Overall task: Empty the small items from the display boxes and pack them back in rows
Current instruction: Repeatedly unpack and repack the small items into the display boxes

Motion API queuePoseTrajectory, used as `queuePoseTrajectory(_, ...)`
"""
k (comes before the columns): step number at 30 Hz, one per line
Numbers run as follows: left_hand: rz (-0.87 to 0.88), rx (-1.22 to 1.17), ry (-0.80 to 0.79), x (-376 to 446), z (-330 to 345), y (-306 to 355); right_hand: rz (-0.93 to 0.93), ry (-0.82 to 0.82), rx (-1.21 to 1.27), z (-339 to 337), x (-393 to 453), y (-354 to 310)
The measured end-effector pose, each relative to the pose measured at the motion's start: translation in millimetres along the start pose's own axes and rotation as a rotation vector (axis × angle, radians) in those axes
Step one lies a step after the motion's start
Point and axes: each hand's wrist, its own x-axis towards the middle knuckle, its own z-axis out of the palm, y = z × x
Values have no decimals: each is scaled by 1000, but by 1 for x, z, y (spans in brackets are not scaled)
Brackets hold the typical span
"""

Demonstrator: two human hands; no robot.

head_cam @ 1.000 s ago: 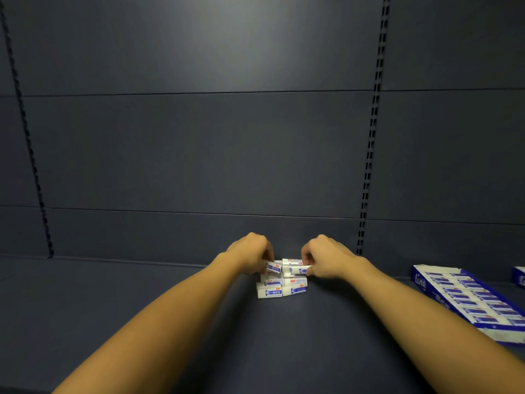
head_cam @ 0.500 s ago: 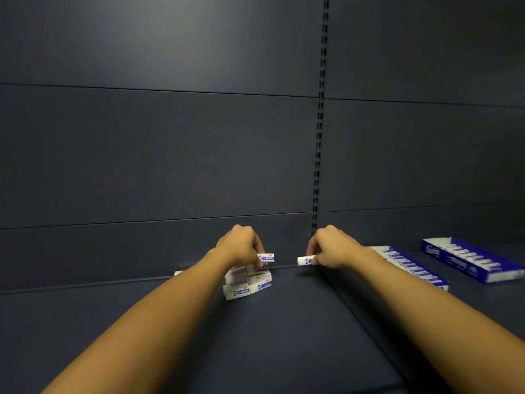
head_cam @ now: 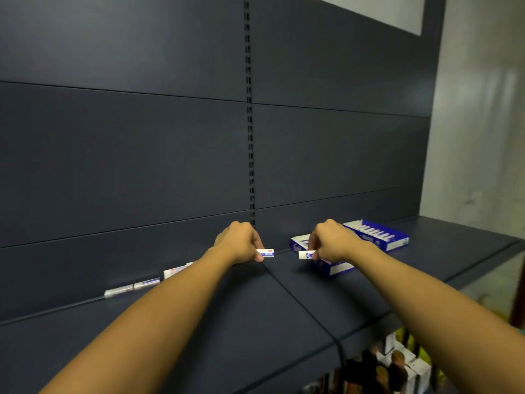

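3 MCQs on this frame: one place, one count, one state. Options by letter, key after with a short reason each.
1. Where do the loose erasers lie?
A. on the shelf, left of the left arm, by the back panel
B. inside the far box
C. on the floor

2. How many display boxes show on the shelf?
A. one
B. two
C. four

3. What is the left hand doing?
A. lying flat and open
B. pinching one eraser
C. gripping a box

Key:
1 A: they sit in a line along the foot of the back panel, left of the arm.
2 B: the near box is partly behind the right hand, and the far box sits beyond it.
3 B: a held eraser sticks out from its fingertips; the right hand pinches another.
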Motion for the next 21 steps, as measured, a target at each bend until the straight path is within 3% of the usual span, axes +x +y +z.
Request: queuePoseTrajectory(21,100,51,0,9,88,224,207,63,-134,-38,-131,217)
